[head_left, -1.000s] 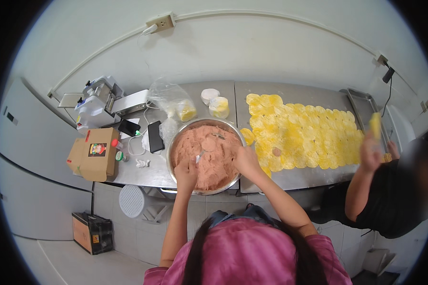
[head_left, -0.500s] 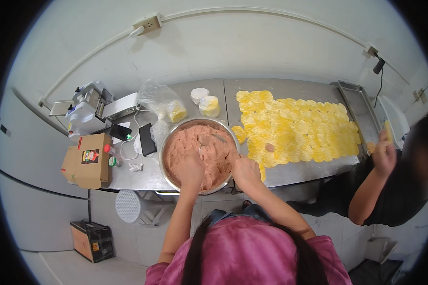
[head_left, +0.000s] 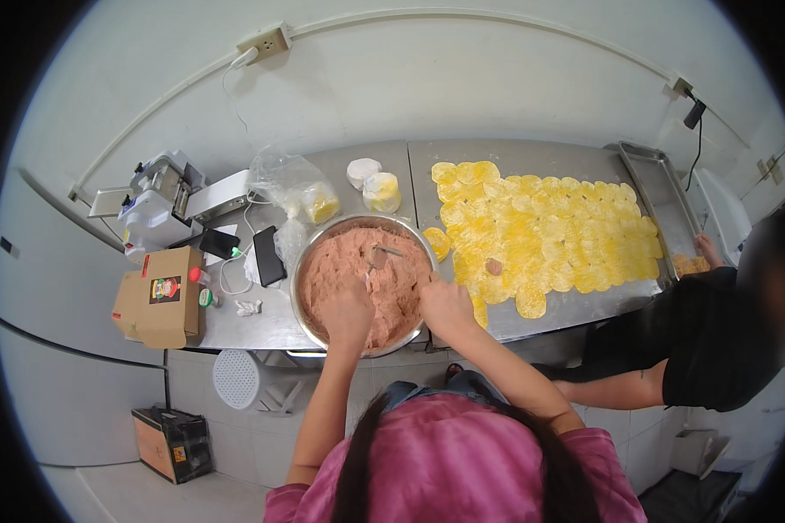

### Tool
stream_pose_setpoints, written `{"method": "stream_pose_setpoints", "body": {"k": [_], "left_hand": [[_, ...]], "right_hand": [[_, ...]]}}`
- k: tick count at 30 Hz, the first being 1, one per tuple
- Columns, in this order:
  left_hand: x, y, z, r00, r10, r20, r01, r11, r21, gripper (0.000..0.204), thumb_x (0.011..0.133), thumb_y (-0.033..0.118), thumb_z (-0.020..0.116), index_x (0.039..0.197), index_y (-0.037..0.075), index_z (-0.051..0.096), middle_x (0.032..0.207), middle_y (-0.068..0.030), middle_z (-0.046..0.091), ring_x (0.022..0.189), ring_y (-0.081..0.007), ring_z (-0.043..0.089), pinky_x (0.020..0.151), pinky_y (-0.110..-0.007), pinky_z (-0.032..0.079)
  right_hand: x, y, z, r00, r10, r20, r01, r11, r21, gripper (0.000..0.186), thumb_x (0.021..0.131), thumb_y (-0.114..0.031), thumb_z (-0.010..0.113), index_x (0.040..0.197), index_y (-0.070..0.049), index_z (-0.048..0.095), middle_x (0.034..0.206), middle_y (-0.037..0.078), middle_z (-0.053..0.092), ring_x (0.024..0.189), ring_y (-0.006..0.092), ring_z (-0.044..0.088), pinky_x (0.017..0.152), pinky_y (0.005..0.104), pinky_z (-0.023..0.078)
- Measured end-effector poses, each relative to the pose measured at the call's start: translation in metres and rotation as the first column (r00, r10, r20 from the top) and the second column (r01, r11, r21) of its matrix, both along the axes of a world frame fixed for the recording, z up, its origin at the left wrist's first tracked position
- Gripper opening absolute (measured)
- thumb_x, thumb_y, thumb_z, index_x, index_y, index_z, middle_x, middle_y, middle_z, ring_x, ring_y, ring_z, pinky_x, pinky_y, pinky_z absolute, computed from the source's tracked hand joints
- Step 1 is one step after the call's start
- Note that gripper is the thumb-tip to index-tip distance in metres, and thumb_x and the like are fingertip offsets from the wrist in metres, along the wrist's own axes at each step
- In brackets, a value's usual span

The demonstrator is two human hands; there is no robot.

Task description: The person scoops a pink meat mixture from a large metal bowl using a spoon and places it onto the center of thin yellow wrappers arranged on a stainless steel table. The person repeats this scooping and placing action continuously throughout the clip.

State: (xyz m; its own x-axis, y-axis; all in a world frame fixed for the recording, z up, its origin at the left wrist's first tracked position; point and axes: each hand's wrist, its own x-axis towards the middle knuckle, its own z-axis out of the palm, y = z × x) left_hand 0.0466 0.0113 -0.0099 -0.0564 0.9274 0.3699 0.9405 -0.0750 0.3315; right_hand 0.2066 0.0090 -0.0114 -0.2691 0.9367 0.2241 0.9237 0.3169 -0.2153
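Note:
A large metal bowl (head_left: 298,307) filled with pink ground meat (head_left: 336,253) stands at the table's front edge. My left hand (head_left: 347,312) is closed and pressed down at the left front of the meat. Whatever its fingers hold, if anything, is hidden. On the bowl's right rim my right hand (head_left: 447,307) is clamped, fingers curled over the edge. A metal utensil (head_left: 384,253), perhaps a spoon, lies partly sunk in the meat, ahead of my left hand. To the right, overlapping thin yellow rounds (head_left: 549,231) cover much of the table, with a small meat lump (head_left: 494,267) on one.
Wrapped stacks (head_left: 381,193), a plastic bag (head_left: 288,179), a phone (head_left: 269,256), a cardboard box (head_left: 161,298) and a white machine (head_left: 159,205) stand leftward. A metal tray (head_left: 658,187) is at right, beside a co-worker's arm (head_left: 709,251). A stool (head_left: 237,378) stands below.
The co-worker's raised hand has come down to the tray. Another yellow round now lies at the sheet's front edge. The utensil in the meat has shifted slightly; my hands stay about where they were.

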Motion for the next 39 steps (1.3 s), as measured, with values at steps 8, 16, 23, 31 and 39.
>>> {"method": "stream_pose_setpoints", "body": {"k": [8,16,23,31,39], "left_hand": [[-0.005,0.001,-0.013,0.988,-0.089,-0.123,0.091,0.996,0.01,0.024,0.085,0.019,0.049,0.067,0.005,0.055,0.05,-0.017,0.053,0.046,-0.0337,0.055,0.042,-0.044,0.042],[0.0,0.008,-0.02,0.987,-0.123,-0.101,0.126,0.992,0.021,0.023,0.084,0.019,0.049,0.068,0.005,0.058,0.05,-0.0165,0.053,0.046,-0.0336,0.055,0.043,-0.044,0.043],[-0.012,-0.007,-0.026,0.999,0.024,-0.049,-0.028,0.996,-0.081,0.021,0.082,0.017,0.05,0.068,0.003,0.057,0.062,-0.0212,0.056,0.059,-0.038,0.057,0.055,-0.048,0.044],[-0.011,0.004,-0.026,0.997,-0.037,-0.07,0.035,0.999,-0.022,0.022,0.083,0.018,0.051,0.067,0.003,0.054,0.056,-0.0207,0.055,0.053,-0.0382,0.056,0.048,-0.047,0.043],[-0.025,-0.003,-0.03,0.994,-0.11,-0.007,0.109,0.992,-0.068,0.025,0.084,0.019,0.05,0.067,0.002,0.055,0.057,-0.0199,0.055,0.054,-0.0373,0.056,0.05,-0.046,0.043]], "right_hand": [[0.003,0.011,0.008,0.992,0.001,-0.125,-0.026,0.979,-0.201,0.013,0.072,-0.008,0.053,0.074,0.001,0.063,0.059,0.016,0.059,0.049,0.0228,0.06,0.044,0.036,0.046],[0.081,0.013,0.03,0.165,-0.517,-0.84,-0.495,0.693,-0.524,0.019,0.085,-0.014,0.054,0.092,0.002,0.063,0.056,-0.003,0.047,0.041,0.0076,0.033,0.04,0.022,0.027],[0.16,-0.065,0.055,0.921,-0.301,-0.246,0.387,0.77,0.507,0.032,0.076,-0.003,0.053,0.108,-0.004,0.056,0.073,0.012,0.061,0.052,0.0231,0.055,0.041,0.0329,0.039],[0.172,-0.103,-0.05,0.718,-0.696,-0.025,0.694,0.711,0.113,0.03,0.075,-0.001,0.05,0.104,-0.005,0.055,0.076,0.014,0.059,0.061,0.0337,0.059,0.052,0.0426,0.047],[0.125,-0.022,0.012,0.865,-0.086,-0.494,0.215,0.954,0.211,0.017,0.081,-0.002,0.049,0.094,-0.001,0.059,0.086,0.016,0.062,0.076,0.0326,0.06,0.063,0.0367,0.047]]}}
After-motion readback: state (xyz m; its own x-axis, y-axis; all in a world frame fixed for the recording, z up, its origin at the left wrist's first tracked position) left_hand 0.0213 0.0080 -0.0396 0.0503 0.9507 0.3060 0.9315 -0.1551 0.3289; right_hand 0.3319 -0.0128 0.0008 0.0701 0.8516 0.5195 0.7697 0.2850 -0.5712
